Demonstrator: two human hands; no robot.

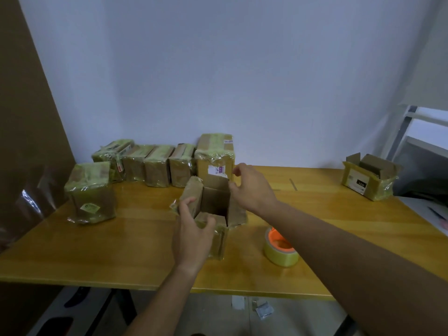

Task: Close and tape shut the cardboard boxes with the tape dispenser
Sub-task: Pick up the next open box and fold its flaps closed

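Centre of surface [145,251]: open box [215,202] — left hand [194,236] grips 7 o'clock side, steadying; right hand [252,187] at 1 o'clock flap [217,182], grip unclear.

Head-worn wide-angle view, looking forward and down from near edge of yellow wooden tabletop [315,214], close; pale wall [218,69] at 12 o'clock.

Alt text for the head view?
Left hand grips an open cardboard box on the table; right hand touches its far flap. Tape dispenser sits right of it, taped boxes line the wall, another open box far right.
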